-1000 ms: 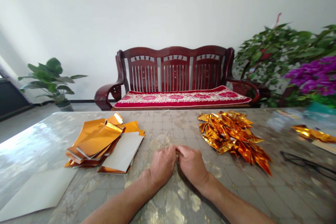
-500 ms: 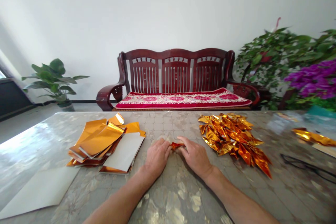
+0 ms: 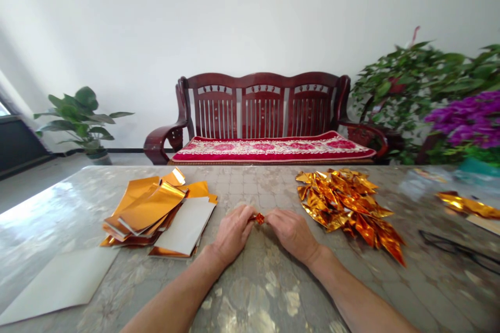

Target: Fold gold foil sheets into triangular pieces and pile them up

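Between my two hands, at the middle of the table, is a small folded piece of orange foil paper (image 3: 260, 218). My left hand (image 3: 235, 230) pinches its left end, fingers bent and closed. My right hand (image 3: 291, 231) is closed at the right end, fingertips pressed together on it. Much of the piece is hidden by the fingers. To the left lies a loose stack of orange foil paper sheets (image 3: 152, 203), with a white-backed sheet (image 3: 186, 229) face up on its right side. On the right is a heap of folded, crumpled orange foil shapes (image 3: 347, 203).
A pale sheet (image 3: 62, 281) lies at the table's left front. Dark-framed glasses (image 3: 457, 251), a gold foil strip (image 3: 466, 204) and clear plastic (image 3: 424, 181) are at the right. Behind the table (image 3: 250, 291) stands a wooden bench (image 3: 261, 109), with plants at both sides.
My right fingers have curled in from a spread position and moved closer together. The foil piece between my hands looks smaller and more bunched. The stack and heap stay put.
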`<state>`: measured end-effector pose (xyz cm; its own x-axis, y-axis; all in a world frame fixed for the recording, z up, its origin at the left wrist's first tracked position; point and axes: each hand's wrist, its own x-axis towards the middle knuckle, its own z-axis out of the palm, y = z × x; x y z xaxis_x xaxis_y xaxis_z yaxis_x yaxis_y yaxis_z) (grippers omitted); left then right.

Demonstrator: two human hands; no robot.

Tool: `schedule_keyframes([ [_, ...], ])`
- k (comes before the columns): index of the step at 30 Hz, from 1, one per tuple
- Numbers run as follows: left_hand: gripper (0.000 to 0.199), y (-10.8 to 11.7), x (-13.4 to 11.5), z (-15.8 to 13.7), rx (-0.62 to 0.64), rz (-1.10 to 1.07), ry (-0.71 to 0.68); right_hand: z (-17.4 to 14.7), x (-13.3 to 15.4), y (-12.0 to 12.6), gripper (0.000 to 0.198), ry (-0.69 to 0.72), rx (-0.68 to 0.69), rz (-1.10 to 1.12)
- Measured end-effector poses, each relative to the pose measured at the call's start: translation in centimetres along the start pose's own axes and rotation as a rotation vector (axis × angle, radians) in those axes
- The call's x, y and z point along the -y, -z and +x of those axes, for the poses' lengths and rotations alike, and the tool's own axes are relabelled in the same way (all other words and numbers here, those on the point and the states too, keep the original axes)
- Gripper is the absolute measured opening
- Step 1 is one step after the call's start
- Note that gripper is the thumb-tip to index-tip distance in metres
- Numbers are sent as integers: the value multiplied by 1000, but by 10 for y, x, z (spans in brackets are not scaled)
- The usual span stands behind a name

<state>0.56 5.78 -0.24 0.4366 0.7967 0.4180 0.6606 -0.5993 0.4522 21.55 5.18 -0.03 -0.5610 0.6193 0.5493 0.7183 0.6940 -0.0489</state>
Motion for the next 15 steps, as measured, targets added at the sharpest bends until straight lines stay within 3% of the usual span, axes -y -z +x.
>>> schedule_keyframes([
  [7, 25, 7, 2, 0, 49, 7, -128, -2, -2, -2, 22, -27, -25, 98],
  [15, 23, 2, 11, 2, 18, -77, -94, -4, -6, -7, 19, -32, -56, 246],
])
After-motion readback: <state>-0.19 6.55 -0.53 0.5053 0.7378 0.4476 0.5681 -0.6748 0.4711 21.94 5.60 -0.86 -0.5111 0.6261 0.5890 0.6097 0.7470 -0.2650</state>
